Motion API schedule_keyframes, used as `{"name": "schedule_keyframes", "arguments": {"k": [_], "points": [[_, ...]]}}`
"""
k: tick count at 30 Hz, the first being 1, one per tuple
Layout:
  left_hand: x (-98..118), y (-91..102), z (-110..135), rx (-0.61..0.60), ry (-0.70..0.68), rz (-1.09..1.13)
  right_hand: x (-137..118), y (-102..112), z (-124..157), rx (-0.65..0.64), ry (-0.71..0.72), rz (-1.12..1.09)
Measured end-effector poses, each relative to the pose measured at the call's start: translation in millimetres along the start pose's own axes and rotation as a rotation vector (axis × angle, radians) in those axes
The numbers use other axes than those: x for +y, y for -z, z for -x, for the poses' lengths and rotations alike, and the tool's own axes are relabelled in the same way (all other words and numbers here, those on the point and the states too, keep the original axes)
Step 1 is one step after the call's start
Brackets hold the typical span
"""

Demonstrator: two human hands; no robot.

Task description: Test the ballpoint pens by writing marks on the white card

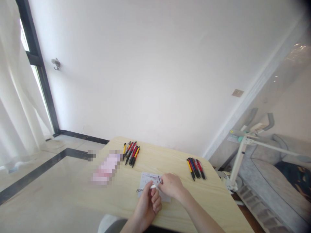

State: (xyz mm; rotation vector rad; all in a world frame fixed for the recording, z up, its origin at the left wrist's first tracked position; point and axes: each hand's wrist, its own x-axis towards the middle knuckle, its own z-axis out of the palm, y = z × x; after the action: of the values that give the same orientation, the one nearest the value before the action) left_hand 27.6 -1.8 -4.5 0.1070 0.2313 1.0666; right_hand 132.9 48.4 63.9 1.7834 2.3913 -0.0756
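Observation:
My left hand (151, 204) is closed around a white pen (152, 186), whose thin, see-through or silvery end sticks out to the left. Close beside it, my right hand (171, 185) pinches a thin dark piece (159, 178); whether that is a refill or another pen part, I cannot tell. Both hands are just above a sheet of paper (145, 178) with dark scribbles on it. A group of red, yellow, grey and black pens (131, 154) lies behind to the left. Another group of pens (196, 168), with a blue one among them, lies to the right.
Everything lies on a light wooden table (179, 160) with rounded corners. A blurred pink and white item (107, 170) is at its left side. Behind stands a white wall (150, 71). On the right are exercise equipment (239, 161) and a grey sofa (269, 174).

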Motion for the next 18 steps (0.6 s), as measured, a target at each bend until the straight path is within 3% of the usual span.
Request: {"name": "schedule_keyframes", "arguments": {"k": [18], "points": [[-1.3, 3.1, -1.4, -0.018, 0.002, 0.003, -6.0, -13.6, 8.3, 0.003, -0.087, -0.087]]}}
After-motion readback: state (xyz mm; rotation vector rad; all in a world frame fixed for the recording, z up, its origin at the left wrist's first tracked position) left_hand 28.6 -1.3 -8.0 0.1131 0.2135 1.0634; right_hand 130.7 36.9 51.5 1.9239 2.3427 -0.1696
